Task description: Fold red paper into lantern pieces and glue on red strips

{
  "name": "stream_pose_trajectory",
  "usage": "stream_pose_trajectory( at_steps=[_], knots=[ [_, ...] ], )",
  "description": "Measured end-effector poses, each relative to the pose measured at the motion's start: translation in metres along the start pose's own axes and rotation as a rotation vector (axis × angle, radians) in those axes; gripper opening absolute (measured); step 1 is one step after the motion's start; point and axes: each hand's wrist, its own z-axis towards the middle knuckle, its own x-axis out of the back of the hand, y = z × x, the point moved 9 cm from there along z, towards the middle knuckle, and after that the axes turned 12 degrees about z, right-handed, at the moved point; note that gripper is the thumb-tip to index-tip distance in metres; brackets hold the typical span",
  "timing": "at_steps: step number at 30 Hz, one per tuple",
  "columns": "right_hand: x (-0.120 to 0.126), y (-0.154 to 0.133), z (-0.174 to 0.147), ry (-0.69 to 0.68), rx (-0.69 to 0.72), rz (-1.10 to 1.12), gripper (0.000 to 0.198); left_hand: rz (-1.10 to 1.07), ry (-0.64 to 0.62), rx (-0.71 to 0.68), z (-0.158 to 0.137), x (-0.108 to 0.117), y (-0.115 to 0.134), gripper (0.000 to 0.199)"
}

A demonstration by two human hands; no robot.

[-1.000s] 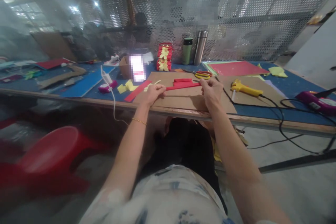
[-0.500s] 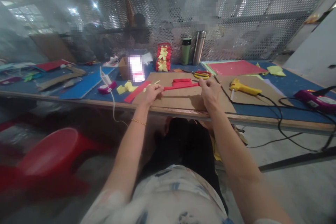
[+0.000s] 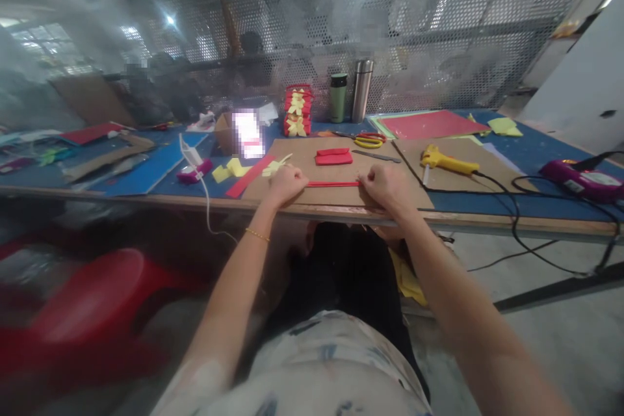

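A thin red strip [image 3: 334, 184] runs level between my two hands, just above or on a brown cardboard sheet [image 3: 312, 201]. My left hand [image 3: 287, 186] is closed on its left end, and my right hand [image 3: 385, 186] is closed on the other end. Beyond the strip lies a small folded red piece [image 3: 334, 156]. A slim grey blade-like tool [image 3: 376, 156] rests to the right of it. Cut pale yellow pieces [image 3: 277, 166] and a flat red strip [image 3: 250, 177] lie left of my left hand.
A yellow glue gun [image 3: 449, 161] lies on the right cardboard, its black cable trailing rightward. Yellow-handled scissors [image 3: 368, 141] lie behind the red piece. Farther back stand a red object with yellow flowers [image 3: 298, 110], a green bottle [image 3: 338, 99], a steel flask [image 3: 362, 92] and a lit phone [image 3: 248, 134].
Both hands have come down and nearer to me with the red strip, which now lies clear of the folded red piece. The grey tool shows fully on the cardboard.
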Motion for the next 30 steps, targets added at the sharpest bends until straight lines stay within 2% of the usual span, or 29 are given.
stream_pose_trajectory(
  at_steps=[3, 6, 9, 11, 13, 15, 20, 25, 27, 30],
  knots=[
    [0.000, -0.004, -0.005, 0.046, 0.051, -0.065, 0.031, 0.207, -0.024, 0.040, -0.006, 0.000, 0.004, 0.006],
    [0.000, -0.012, -0.006, 0.119, 0.167, -0.080, 0.025, 0.335, 0.006, 0.020, -0.016, 0.006, 0.011, 0.020],
    [-0.005, -0.020, -0.005, 0.129, 0.314, -0.082, 0.021, 0.441, 0.075, -0.156, -0.025, 0.010, 0.032, 0.018],
    [-0.009, -0.021, -0.004, 0.116, 0.367, -0.059, 0.022, 0.524, 0.066, -0.315, -0.030, 0.004, 0.050, 0.021],
    [-0.013, -0.019, -0.001, 0.094, 0.370, -0.027, 0.021, 0.609, 0.037, -0.428, -0.037, -0.005, 0.063, 0.028],
    [-0.016, -0.017, 0.001, 0.066, 0.345, -0.013, 0.021, 0.685, 0.027, -0.472, -0.042, -0.011, 0.072, 0.030],
    [-0.016, -0.016, 0.001, 0.019, 0.294, -0.050, 0.024, 0.749, 0.011, -0.431, -0.054, -0.017, 0.081, 0.033],
    [-0.007, -0.023, -0.007, 0.081, 0.329, -0.083, 0.030, 0.747, 0.012, -0.387, -0.055, -0.018, 0.084, 0.039],
    [-0.006, -0.029, -0.010, 0.092, 0.401, -0.070, 0.031, 0.738, 0.006, -0.397, -0.054, -0.020, 0.085, 0.039],
    [-0.011, -0.045, -0.018, 0.023, 0.606, 0.021, 0.031, 0.735, -0.006, -0.406, -0.050, -0.023, 0.088, 0.042]
  ],
)
